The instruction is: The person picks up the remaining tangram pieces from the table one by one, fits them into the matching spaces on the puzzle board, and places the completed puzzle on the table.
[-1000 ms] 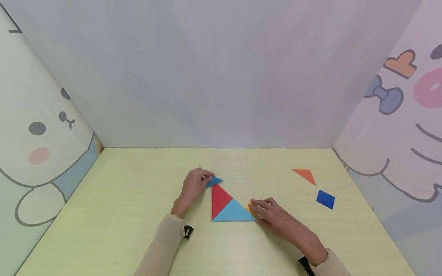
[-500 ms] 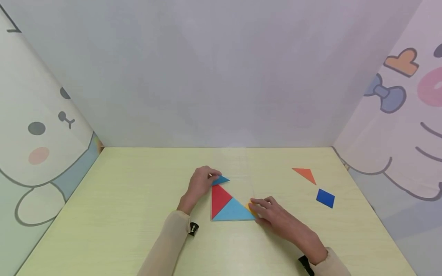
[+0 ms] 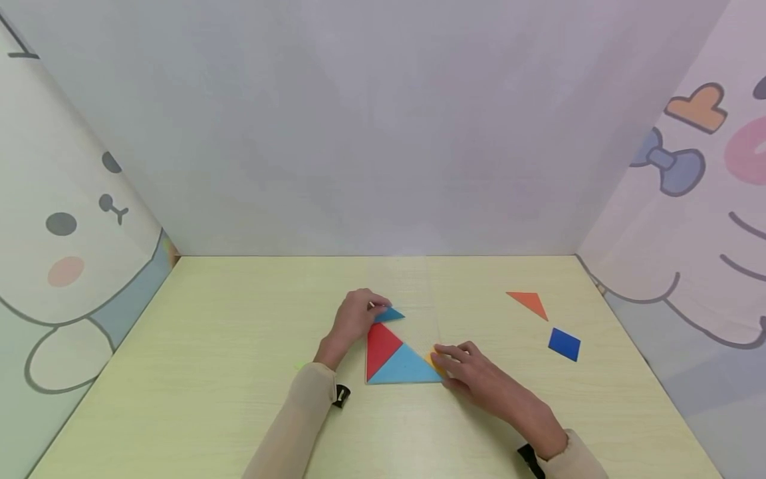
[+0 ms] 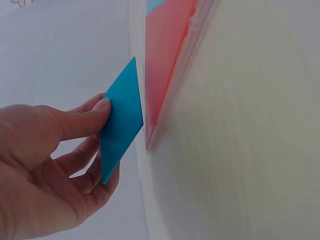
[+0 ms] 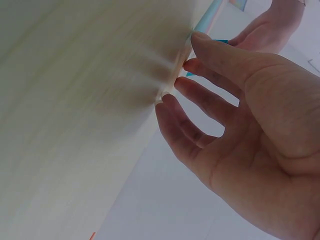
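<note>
Before counter's far edge (image 3: 215, 293), pinches teal tile (image 4: 120, 125) in left fingers (image 4: 100, 200), rests loose right fingers (image 5: 205, 100) on yellow tile (image 3: 429, 359); could tilt, jolting red tile (image 3: 380, 349)

A pale yellow table (image 3: 179, 359) with faint wood grain meets a plain grey-white back wall (image 3: 383, 133) along its far edge. A left wall (image 3: 36, 153) flanks the left edge, printed with a large cartoon animal (image 3: 86, 246). Beside the right edge, a right wall (image 3: 718, 266) shows a blue bow (image 3: 661, 159). The light is soft.
</note>
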Demonstrator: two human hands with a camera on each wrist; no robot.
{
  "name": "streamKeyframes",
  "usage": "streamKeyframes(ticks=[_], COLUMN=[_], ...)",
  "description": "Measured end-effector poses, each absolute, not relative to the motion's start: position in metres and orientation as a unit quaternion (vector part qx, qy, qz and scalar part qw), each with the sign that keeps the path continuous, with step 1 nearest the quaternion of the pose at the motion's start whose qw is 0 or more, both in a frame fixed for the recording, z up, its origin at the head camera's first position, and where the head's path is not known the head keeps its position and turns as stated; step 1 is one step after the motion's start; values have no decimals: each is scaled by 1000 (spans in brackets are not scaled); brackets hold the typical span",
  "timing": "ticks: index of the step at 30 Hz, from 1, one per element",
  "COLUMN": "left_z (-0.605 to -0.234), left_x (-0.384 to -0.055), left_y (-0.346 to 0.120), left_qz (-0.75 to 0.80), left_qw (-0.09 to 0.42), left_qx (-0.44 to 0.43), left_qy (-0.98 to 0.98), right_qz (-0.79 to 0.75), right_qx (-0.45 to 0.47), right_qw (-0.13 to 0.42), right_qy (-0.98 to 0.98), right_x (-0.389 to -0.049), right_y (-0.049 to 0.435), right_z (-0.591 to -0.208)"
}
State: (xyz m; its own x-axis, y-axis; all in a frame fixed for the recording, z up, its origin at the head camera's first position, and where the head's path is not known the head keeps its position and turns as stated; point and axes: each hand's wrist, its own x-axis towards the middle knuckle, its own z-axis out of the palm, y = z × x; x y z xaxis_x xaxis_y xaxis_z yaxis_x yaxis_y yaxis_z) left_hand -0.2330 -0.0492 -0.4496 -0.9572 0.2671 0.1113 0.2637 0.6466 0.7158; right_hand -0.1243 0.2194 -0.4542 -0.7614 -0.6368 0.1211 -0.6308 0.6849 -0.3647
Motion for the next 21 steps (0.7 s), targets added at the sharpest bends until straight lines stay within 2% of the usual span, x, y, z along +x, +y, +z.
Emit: streamKeyframes(ticks=[21], left_z=[-452], left_x=[-240], left_y=[-31], left_qz=[378], left_qw=[29], left_qx=[162], left_qy=[911], right_qz=[-190], right_qx=[-351], right_qw=[-11], right_qy=[917], right_x=[-124], right_y=[220], right_z=[-456])
